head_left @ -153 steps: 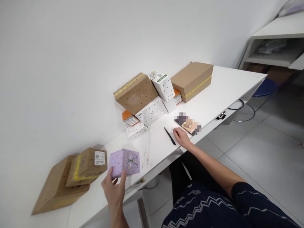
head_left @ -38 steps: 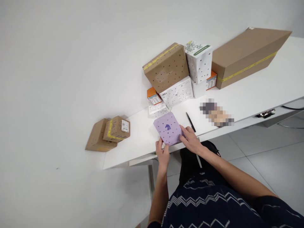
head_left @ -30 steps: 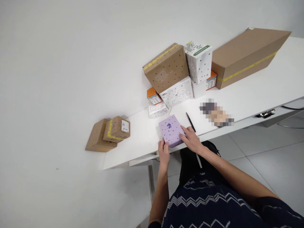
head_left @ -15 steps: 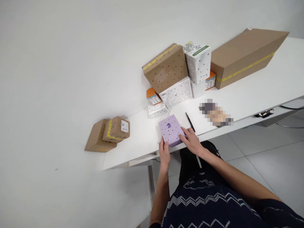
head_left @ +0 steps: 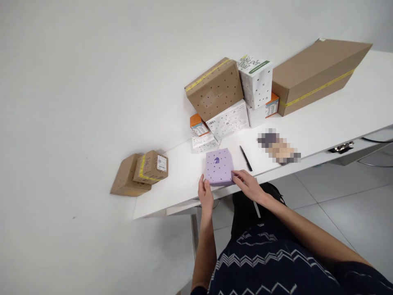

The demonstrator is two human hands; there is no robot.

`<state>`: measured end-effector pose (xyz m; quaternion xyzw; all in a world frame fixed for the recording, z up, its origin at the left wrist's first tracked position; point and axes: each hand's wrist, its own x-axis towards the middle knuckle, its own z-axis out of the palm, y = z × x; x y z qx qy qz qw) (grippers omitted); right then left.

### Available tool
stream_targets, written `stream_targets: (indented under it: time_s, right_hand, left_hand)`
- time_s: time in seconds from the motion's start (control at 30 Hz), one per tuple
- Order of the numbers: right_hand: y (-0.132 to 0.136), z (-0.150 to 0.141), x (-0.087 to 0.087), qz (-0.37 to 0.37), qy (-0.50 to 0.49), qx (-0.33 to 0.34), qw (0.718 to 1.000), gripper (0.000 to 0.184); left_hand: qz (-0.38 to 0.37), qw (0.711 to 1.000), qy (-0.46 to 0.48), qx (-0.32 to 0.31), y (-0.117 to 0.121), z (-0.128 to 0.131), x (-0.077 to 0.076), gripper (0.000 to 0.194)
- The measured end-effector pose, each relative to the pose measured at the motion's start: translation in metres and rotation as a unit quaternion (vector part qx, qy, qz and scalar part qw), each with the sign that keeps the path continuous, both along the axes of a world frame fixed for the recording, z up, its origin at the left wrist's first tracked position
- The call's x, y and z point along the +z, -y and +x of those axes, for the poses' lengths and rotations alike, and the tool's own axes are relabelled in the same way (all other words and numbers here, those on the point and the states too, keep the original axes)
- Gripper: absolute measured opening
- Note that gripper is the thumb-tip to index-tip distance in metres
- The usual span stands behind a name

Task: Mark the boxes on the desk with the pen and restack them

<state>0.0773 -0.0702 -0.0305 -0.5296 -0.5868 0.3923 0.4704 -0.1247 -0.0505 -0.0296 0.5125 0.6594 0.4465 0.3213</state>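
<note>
Counted one purple box [head_left: 219, 166], one pen [head_left: 246, 158], four brown boxes [head_left: 215, 91]; left hand [head_left: 205, 193] and right hand [head_left: 248, 184], fingers loosely open, flanked purple box, turned slightly clockwise since earlier

I see a pen [head_left: 246, 158] on the table [head_left: 181, 172], right of the box [head_left: 219, 167]. Cartons [head_left: 219, 92] stand stacked behind both.
</note>
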Motion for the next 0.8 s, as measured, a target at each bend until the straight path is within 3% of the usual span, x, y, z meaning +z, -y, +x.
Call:
stream_targets:
  time_s: [0.1,0.2,0.27,0.37,0.5,0.67,0.73,0.8]
  right_hand:
    - [-0.016,0.017,0.005,0.023,0.076,-0.058,0.995,0.036]
    - [-0.038,0.033,0.006,0.005,0.233,-0.119,0.965,0.042]
    - [-0.051,0.037,0.002,-0.033,0.316,-0.117,0.941,0.048]
    - [-0.064,0.033,-0.008,-0.053,0.363,-0.104,0.924,0.046]
    - [-0.069,0.029,-0.017,-0.071,0.308,-0.094,0.944,0.040]
    - [-0.067,0.046,-0.012,-0.089,0.247,-0.061,0.963,0.034]
    - [-0.063,0.056,-0.008,-0.111,0.149,-0.065,0.980,0.034]
    - [-0.058,0.062,-0.006,-0.141,-0.038,-0.078,0.986,0.033]
  left_hand:
    - [0.020,1.000,-0.010,-0.002,0.007,0.007,0.006,0.056]
    - [0.078,0.994,-0.079,-0.024,0.015,0.019,0.014,0.053]
    - [0.115,0.983,-0.134,-0.045,0.019,0.028,0.018,0.056]
    - [0.164,0.962,-0.206,-0.071,0.018,0.040,0.020,0.060]
    - [0.187,0.942,-0.269,-0.077,0.016,0.051,0.020,0.042]
    - [0.186,0.933,-0.292,-0.095,0.016,0.058,0.023,0.034]
    - [0.186,0.929,-0.304,-0.096,0.014,0.060,0.024,0.034]
    - [0.189,0.926,-0.314,-0.096,0.012,0.062,0.023,0.035]
